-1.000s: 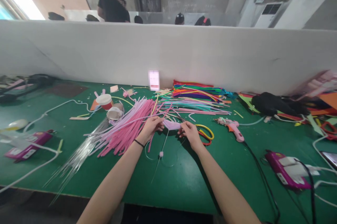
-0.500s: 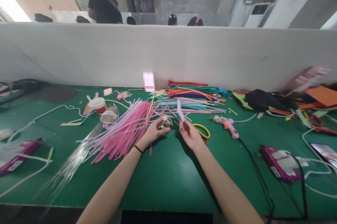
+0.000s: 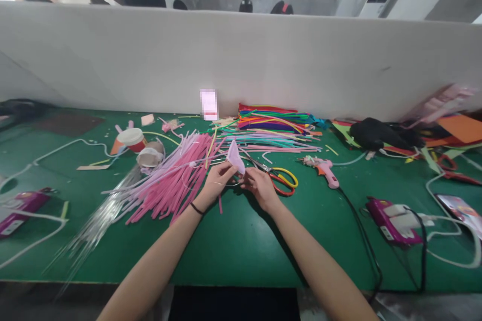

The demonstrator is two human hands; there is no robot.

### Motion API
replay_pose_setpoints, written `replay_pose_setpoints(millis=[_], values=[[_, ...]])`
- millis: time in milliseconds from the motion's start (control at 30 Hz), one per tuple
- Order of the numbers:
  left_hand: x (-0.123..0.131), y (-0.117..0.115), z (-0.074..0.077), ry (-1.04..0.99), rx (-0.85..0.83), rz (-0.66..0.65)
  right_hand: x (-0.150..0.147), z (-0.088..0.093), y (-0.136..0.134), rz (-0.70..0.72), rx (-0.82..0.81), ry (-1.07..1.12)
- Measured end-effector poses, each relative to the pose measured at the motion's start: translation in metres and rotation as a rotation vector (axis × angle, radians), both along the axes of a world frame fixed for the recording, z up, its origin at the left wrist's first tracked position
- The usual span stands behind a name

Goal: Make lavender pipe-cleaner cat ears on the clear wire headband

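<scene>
Piece of lilac material (image 3: 234,153), tapering like a petal

The left hand (image 3: 217,180) pinches its lower part between thumb and fingers, above the green table (image 3: 233,250); the right hand (image 3: 259,185) curls by the bottom tip, its grip unclear; the piece looks pale and thin; nearby lie slender pink stems (image 3: 176,178), shiny straight strands (image 3: 103,215) and scissors (image 3: 284,179) with looped red and yellow handles.

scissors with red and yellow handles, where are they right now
In the head view, the scissors lie on the green tabletop just right of centre, between the right hand and the pink glue gun.
</scene>
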State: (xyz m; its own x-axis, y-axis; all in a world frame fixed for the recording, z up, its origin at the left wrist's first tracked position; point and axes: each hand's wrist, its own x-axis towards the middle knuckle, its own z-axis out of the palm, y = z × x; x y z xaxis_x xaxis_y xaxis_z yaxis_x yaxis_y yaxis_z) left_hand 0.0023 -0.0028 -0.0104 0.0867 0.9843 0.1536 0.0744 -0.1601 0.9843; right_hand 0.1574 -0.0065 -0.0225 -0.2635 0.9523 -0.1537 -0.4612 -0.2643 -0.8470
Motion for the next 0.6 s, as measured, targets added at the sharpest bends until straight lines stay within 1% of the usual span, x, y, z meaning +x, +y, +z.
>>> replay_pose_setpoints(millis=[267, 433, 600], values=[[0.0012, -0.004, 0.0088, 0.001, -0.007, -0.035, 0.0041, -0.0019, 0.0028, 0.028, 0.055, -0.079], [-0.0001, -0.0041, 0.0075, 0.024, 0.005, -0.059, 0.0047, 0.0009, 0.0014, 0.019, 0.064, -0.112], [-0.0003, -0.0042, 0.007, 0.055, 0.018, -0.069, 0.0067, 0.0027, 0.0005, 0.084, 0.055, -0.075]])
